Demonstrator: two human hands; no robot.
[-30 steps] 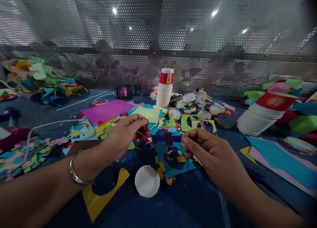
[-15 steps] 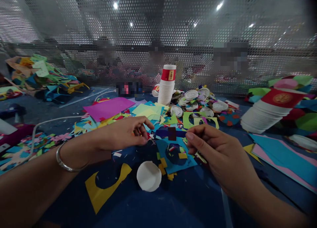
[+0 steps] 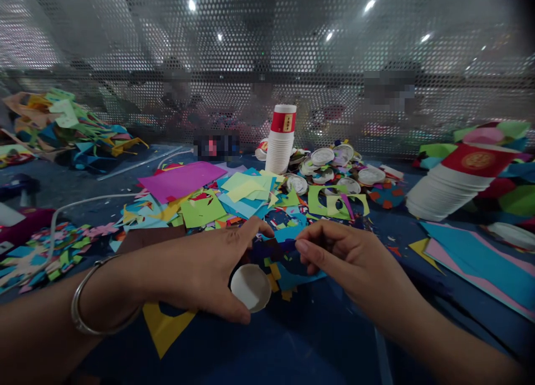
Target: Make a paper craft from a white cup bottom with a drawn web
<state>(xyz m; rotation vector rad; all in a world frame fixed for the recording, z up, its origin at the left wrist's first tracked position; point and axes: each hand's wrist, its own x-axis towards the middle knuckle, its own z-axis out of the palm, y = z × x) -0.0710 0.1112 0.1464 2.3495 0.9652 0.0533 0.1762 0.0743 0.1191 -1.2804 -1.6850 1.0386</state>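
My left hand [image 3: 209, 265], with a silver bangle at the wrist, is spread over a round white paper disc [image 3: 252, 289] that looks like a cut-off cup bottom. The thumb is at the disc's near left edge and the fingers arch past its far side; whether they touch it I cannot tell. My right hand [image 3: 338, 257] pinches a slim dark blue strip [image 3: 287, 245], with a small dark brown square [image 3: 271, 248] on it. Behind the strip is a blue paper sheet [image 3: 292, 276] with small yellow pieces [image 3: 275, 272] beside it. Under my left wrist sits a yellow cut-out [image 3: 165, 329].
A stack of paper cups [image 3: 279, 145] stands at the back, and another stack [image 3: 455, 179] leans at right. White cup bottoms [image 3: 321, 156] are heaped nearby. Coloured sheets [image 3: 184, 180], scraps and a white cable [image 3: 56, 223] cover the left. A perforated metal screen [image 3: 267, 56] closes the back.
My left hand has come down and nearer, opening around the white disc. My right hand has moved slightly left and nearer with the dark blue strip.
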